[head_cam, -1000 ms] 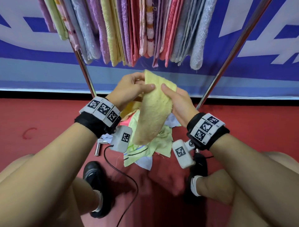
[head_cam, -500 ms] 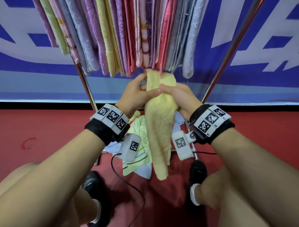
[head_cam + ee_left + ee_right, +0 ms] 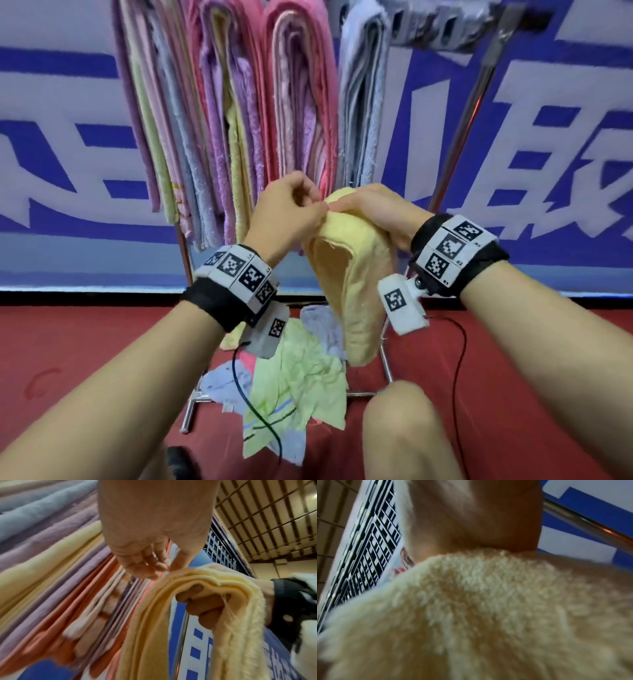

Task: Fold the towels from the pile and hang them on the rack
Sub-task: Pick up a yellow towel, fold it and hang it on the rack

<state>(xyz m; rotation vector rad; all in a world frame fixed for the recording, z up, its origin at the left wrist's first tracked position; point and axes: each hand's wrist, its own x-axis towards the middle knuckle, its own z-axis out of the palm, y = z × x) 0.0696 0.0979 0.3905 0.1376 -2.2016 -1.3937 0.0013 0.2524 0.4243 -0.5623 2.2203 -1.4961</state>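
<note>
Yellow towel (image 3: 356,291): was folded, draped over the right hand (image 3: 376,209), both halves hanging down in front of the rack; lower end hung above the pile.
Right hand grip: fingers were curled up inside the fold, visible in the left wrist view (image 3: 200,605); towel wrapped over them, so a full hold. In the right wrist view the towel (image 3: 488,615) filled most of the frame, blurred.
Left hand (image 3: 291,209): fingers were curled, tips pinching the top edge of the yellow towel at the fold; narrow pinch, seen also in the left wrist view (image 3: 145,566).
Hands: were touching each other at the towel's top.
Rack (image 3: 469,120): metal frame; right slanted pole rose behind the right wrist, left pole (image 3: 183,246) was partly hidden by the left wrist. Base bar (image 3: 191,407) lay on the floor.
Hung towels (image 3: 294,102): packed tight on the top rail, purple, yellow, pink, lilac, grey-blue; hung directly behind and above the hands. Grey-blue ones (image 3: 363,102) were nearest the yellow towel.
Free rail space: cannot tell, top of rack was cut off and blurred.
Pile (image 3: 294,377): light green, lilac, pink cloths were crumpled on the floor inside the rack base, below the hands.
Cable (image 3: 260,421): black, ran from the left wrist unit across the pile.
Knee (image 3: 404,428): bare, just right of the pile, in front of the rack base.
Floor (image 3: 85,342): red.
Banner (image 3: 548,171): blue and white, behind the rack.
</note>
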